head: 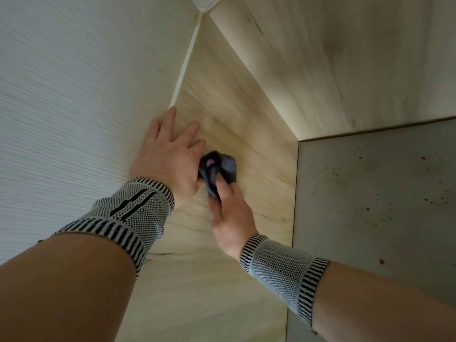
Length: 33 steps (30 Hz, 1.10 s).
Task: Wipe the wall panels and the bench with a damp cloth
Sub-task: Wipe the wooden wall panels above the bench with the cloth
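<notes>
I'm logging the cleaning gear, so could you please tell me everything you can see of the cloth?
The cloth is dark grey-blue, soft fabric, bunched into a crumpled wad, with a small pink patch showing near its top. It is motion-blurred. It lies against the pale wood-look panel, held in the grip of the right hand; the left hand touches its left edge. Dampness cannot be judged.

Grey speckled floor tile (375, 206) at the right, white trim strip (185, 60) running up the corner, pale mesh fabric (204, 2) at the top edge, patterned knit wristbands (133, 213) on both forearms

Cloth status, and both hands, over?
Right hand grips cloth, bunched against wood panel. Left hand flat on panel beside it, fingers spread. Nothing in the way.
</notes>
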Motion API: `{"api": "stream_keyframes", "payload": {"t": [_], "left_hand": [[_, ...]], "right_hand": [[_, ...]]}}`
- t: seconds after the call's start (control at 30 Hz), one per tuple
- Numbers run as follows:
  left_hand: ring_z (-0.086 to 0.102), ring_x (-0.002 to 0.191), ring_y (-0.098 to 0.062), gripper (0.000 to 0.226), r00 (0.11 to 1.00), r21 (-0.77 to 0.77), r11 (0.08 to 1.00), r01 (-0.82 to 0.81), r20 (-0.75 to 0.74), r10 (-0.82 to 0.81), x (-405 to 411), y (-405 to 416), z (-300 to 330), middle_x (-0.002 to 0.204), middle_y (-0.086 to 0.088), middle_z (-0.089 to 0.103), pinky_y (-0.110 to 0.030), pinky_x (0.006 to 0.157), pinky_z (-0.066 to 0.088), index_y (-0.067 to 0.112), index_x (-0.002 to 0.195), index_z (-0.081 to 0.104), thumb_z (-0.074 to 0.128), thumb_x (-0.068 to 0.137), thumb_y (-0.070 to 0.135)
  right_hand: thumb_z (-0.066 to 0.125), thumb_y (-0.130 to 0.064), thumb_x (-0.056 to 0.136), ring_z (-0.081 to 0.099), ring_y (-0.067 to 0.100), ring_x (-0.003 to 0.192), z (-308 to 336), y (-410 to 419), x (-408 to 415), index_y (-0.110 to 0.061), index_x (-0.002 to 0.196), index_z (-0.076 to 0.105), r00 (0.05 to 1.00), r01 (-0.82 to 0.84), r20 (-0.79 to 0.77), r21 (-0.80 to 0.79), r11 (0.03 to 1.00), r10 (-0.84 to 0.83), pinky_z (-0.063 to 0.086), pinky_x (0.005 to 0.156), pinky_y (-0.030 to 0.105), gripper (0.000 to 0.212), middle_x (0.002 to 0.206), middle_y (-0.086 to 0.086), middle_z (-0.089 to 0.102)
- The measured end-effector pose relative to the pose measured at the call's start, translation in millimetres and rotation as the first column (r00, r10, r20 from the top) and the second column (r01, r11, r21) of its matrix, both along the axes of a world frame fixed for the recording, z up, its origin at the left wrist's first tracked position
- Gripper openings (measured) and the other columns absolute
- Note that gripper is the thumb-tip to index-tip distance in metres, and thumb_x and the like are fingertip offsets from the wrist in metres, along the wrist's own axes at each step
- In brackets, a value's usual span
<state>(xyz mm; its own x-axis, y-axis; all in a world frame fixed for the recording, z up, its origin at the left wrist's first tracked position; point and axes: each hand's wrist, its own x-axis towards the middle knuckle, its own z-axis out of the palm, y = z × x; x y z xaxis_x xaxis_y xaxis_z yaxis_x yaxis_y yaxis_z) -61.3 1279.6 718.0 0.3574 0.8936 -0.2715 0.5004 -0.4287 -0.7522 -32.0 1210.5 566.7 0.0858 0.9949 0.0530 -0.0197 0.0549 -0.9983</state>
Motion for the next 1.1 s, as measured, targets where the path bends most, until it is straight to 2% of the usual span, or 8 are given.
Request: {"api": "stream_keyframes", "payload": {"t": [0.1,0.2,0.27,0.43,0.6,0.83,0.97,1.1], "left_hand": [[-0.017,0.148,-0.04,0.077,0.998,0.004,1.0,-0.028,-0.048,0.028,2.3,0.1,1.5,0.166,0.005,-0.002,-0.051,0.119,-0.008,0.029,0.153,0.026,0.047,0.089,0.066],[-0.019,0.148,-0.039,0.079,0.997,0.006,0.999,-0.042,-0.068,0.042,4.4,-1.0,0.9,0.165,0.006,-0.004,-0.05,0.119,-0.009,0.031,0.155,0.021,0.044,0.09,0.068],[-0.019,0.148,-0.039,0.079,0.998,0.01,0.999,-0.043,-0.055,0.044,4.2,-1.6,1.3,0.165,0.006,-0.003,-0.05,0.119,-0.009,0.03,0.155,0.022,0.045,0.089,0.068],[-0.019,0.148,-0.039,0.08,0.998,0.004,0.999,-0.045,-0.053,0.045,3.7,-1.3,1.8,0.165,0.006,-0.004,-0.05,0.119,-0.009,0.031,0.155,0.021,0.046,0.089,0.068],[-0.02,0.147,-0.039,0.081,0.996,0.005,0.998,-0.058,-0.06,0.058,3.6,-1.8,0.6,0.165,0.007,-0.005,-0.05,0.119,-0.009,0.033,0.155,0.017,0.045,0.088,0.069],[-0.03,0.146,-0.032,0.071,0.966,0.049,0.991,-0.121,-0.224,0.129,20.4,-9.4,-17.3,0.163,-0.005,-0.021,-0.059,0.114,-0.016,0.017,0.156,-0.008,0.022,0.101,0.05],[-0.023,0.148,-0.03,0.063,0.956,0.001,0.981,-0.195,-0.224,0.19,30.4,-9.4,-54.6,0.163,-0.008,-0.021,-0.059,0.114,-0.016,0.009,0.155,-0.011,0.018,0.103,0.029],[-0.022,0.149,-0.032,0.063,0.957,-0.066,0.979,-0.194,-0.23,0.174,34.1,-3.6,-87.8,0.163,-0.009,-0.019,-0.062,0.113,-0.015,0.006,0.155,-0.01,0.014,0.1,0.025]], "right_hand": [[0.035,-0.027,0.104,0.055,0.02,0.092,-52.7,10.6,5.2,-0.028,0.15,0.027,0.995,-0.013,0.094,-0.238,0.971,0.036,0.047,0.077,0.031,0.047,0.129,0.001,0.045],[0.033,-0.018,0.103,0.054,0.02,0.076,-76.6,27.3,16.4,-0.021,0.147,0.029,0.987,-0.046,0.093,-0.617,0.786,0.131,0.041,0.057,0.027,0.045,0.117,0.008,0.056],[0.035,-0.015,0.101,0.059,0.024,0.076,-59.5,26.7,12.2,-0.02,0.144,0.033,0.996,-0.035,0.049,-0.556,0.831,0.074,0.042,0.053,0.028,0.043,0.116,0.011,0.059],[0.039,-0.023,0.102,0.058,0.021,0.095,-17.8,-10.1,-4.6,-0.025,0.144,0.036,1.0,0.022,-0.008,-0.132,0.991,-0.024,0.05,0.082,0.032,0.043,0.12,0.0,0.051],[0.037,-0.013,0.1,0.059,0.031,0.104,-66.7,16.8,14.1,-0.01,0.143,0.026,0.994,-0.078,0.012,-0.654,0.753,0.113,0.046,0.081,0.036,0.045,0.125,0.016,0.055],[0.04,-0.025,0.101,0.064,0.023,0.086,-40.2,-7.6,6.4,-0.029,0.134,0.031,0.993,-0.1,-0.091,-0.265,0.959,0.078,0.057,0.075,0.041,0.035,0.117,0.003,0.058],[0.038,-0.022,0.102,0.064,0.026,0.094,-103.8,13.1,13.8,-0.025,0.143,0.026,0.993,-0.078,0.03,-0.529,0.845,0.11,0.053,0.073,0.034,0.043,0.129,0.008,0.056],[0.037,-0.015,0.101,0.064,0.027,0.086,-121.6,28.3,32.0,-0.015,0.142,0.023,0.971,-0.127,0.064,-0.684,0.718,0.232,0.052,0.067,0.036,0.043,0.108,0.013,0.062]]}}
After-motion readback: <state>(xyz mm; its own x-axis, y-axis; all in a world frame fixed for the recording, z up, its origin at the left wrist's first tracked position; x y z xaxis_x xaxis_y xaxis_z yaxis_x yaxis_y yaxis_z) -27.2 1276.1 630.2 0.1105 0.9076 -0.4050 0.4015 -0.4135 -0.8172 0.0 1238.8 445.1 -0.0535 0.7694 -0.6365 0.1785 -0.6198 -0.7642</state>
